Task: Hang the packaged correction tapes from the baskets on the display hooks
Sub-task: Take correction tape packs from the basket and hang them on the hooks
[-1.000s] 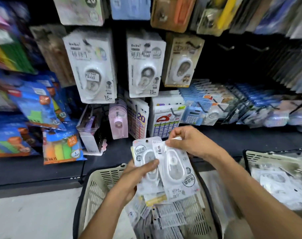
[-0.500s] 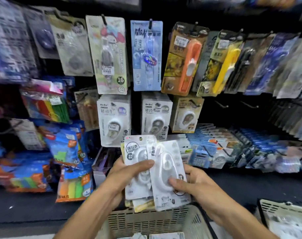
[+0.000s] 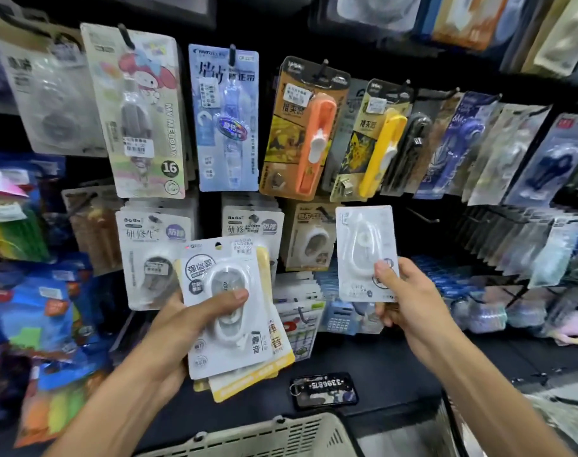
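**Correction tape packs in both hands at the hook wall**

All positions are given from the basket point(image 3: 271, 433), whose beige slotted rim sits at the bottom centre of my view.

Far up and left of the basket, blue packets of coloured sticky notes point(image 3: 34, 311) hang blurred on the display. Nearer, up and left of the basket, my left hand point(image 3: 185, 328) grips a fanned stack of packs point(image 3: 230, 311), thumb pressed across the front pack's clear blister and fingers curled behind. The front pack is white; yellow-edged cards show behind it.

Straight above the basket, on the dark shelf, lies a small black tag with a key ring point(image 3: 324, 390), printed digits upside down to me. Higher still, carded goods hang on the wall, among them a pink cartoon card point(image 3: 139, 113), a blue card point(image 3: 226, 117) and an orange one point(image 3: 305, 130).

Up and right of the basket, my right hand point(image 3: 409, 298) pinches a single white pack point(image 3: 365, 252) at its lower edge, thumb on the front. The pack stands upright, apart from the stack, in front of the wall. Just right of its top, a bare black hook point(image 3: 422, 215) juts out. I cannot tell whether the pack touches any hook.
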Motion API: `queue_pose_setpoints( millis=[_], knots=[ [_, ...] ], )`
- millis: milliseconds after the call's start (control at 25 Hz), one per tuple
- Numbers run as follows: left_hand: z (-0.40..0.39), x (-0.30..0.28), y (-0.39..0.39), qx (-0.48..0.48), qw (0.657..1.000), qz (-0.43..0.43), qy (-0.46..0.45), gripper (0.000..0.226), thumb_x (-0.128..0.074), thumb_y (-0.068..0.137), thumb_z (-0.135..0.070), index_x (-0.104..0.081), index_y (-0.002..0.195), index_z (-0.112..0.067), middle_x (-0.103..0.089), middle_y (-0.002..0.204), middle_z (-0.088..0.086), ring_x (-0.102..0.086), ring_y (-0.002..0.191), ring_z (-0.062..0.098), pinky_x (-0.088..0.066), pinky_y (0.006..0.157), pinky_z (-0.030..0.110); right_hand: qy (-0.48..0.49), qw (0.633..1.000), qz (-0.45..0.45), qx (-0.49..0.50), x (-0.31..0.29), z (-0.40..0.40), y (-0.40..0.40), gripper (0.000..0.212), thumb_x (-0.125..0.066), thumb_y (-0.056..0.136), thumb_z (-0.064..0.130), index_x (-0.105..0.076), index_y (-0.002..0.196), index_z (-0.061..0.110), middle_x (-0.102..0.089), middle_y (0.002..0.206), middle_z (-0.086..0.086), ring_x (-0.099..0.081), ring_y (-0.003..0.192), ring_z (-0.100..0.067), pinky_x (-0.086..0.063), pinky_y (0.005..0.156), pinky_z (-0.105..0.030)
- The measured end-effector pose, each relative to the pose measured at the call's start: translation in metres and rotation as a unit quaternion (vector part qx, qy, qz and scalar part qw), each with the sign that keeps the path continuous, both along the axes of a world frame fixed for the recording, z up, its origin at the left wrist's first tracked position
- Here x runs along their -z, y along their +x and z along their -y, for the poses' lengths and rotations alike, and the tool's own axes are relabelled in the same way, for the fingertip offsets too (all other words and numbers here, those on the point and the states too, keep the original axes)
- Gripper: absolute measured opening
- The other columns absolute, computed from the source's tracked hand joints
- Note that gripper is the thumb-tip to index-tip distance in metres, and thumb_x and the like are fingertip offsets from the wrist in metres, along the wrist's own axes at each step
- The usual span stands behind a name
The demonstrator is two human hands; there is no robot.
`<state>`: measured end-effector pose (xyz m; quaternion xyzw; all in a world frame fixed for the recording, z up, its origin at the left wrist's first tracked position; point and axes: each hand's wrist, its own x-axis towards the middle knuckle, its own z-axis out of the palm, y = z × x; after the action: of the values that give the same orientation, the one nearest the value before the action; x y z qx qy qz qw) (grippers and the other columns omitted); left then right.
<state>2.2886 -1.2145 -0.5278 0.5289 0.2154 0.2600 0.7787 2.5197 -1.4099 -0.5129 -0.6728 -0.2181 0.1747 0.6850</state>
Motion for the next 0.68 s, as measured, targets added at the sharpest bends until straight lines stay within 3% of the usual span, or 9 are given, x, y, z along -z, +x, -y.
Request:
queue_pose_setpoints(
  millis=[80, 200, 320, 480, 600, 680],
  knots=[
    [0.005, -0.004, 0.012, 0.014, 1.0, 0.007, 0.002, 0.044, -0.095, 0.049, -0.022, -0.08, 0.091, -0.02, -0.079, 0.101, 0.017, -0.079, 0.083, 0.035, -0.063, 0.059, 0.039, -0.001, 0.999, -0.011, 0.042, 0.004, 0.007, 0.017, 0.011, -0.061, 0.1, 0.027, -0.066, 0.105, 0.018, -0.069, 0.081, 0.001, -0.054, 0.047, -0.015, -0.041, 0.038, -0.026],
    [0.014, -0.012, 0.024, 0.031, 0.999, 0.015, 0.012, 0.055, -0.092, 0.045, -0.03, -0.079, 0.097, -0.018, -0.079, 0.103, 0.018, -0.078, 0.086, 0.036, -0.063, 0.061, 0.039, -0.022, 0.996, -0.002, 0.082, 0.01, 0.02, 0.029, 0.01, -0.056, 0.102, 0.017, -0.065, 0.104, 0.013, -0.066, 0.064, 0.001, -0.051, 0.042, -0.012, -0.041, 0.036, -0.025],
    [0.019, -0.019, 0.03, 0.042, 0.998, 0.015, 0.043, 0.06, -0.092, 0.046, -0.031, -0.077, 0.102, -0.016, -0.079, 0.104, 0.018, -0.078, 0.087, 0.036, -0.063, 0.062, 0.038, -0.058, 0.99, 0.099, 0.086, 0.001, 0.032, 0.032, 0.014, -0.063, 0.099, 0.02, -0.07, 0.087, 0.02, -0.064, 0.055, 0.004, -0.051, 0.04, -0.011, -0.043, 0.036, -0.025],
    [0.025, -0.02, 0.027, 0.116, 0.988, 0.019, 0.096, 0.052, -0.089, 0.05, -0.025, -0.077, 0.101, -0.021, -0.078, 0.105, 0.018, -0.078, 0.089, 0.033, -0.063, 0.067, 0.037, -0.016, 0.986, 0.167, 0.013, -0.025, 0.039, 0.03, 0.014, -0.076, 0.086, 0.025, -0.073, 0.073, 0.02, -0.071, 0.062, 0.001, -0.064, 0.051, -0.01, -0.048, 0.045, -0.022],
    [0.045, -0.018, 0.03, 0.243, 0.957, -0.027, 0.159, 0.062, -0.089, 0.058, -0.016, -0.068, 0.116, -0.019, -0.078, 0.107, 0.013, -0.077, 0.093, 0.027, -0.061, 0.074, 0.03, -0.045, 0.975, 0.2, -0.081, -0.028, 0.031, 0.021, 0.016, -0.08, 0.078, 0.031, -0.072, 0.069, 0.021, -0.071, 0.062, 0.001, -0.063, 0.054, -0.009, -0.047, 0.049, -0.02],
    [0.06, -0.015, 0.033, 0.271, 0.937, -0.051, 0.214, 0.059, -0.09, 0.06, -0.018, -0.068, 0.113, -0.03, -0.079, 0.108, 0.007, -0.076, 0.096, 0.022, -0.059, 0.077, 0.027, -0.054, 0.967, 0.213, -0.126, -0.027, 0.027, 0.018, 0.021, -0.081, 0.07, 0.04, -0.072, 0.068, 0.021, -0.07, 0.062, 0.0, -0.059, 0.056, -0.01, -0.045, 0.051, -0.022]
  ],
)
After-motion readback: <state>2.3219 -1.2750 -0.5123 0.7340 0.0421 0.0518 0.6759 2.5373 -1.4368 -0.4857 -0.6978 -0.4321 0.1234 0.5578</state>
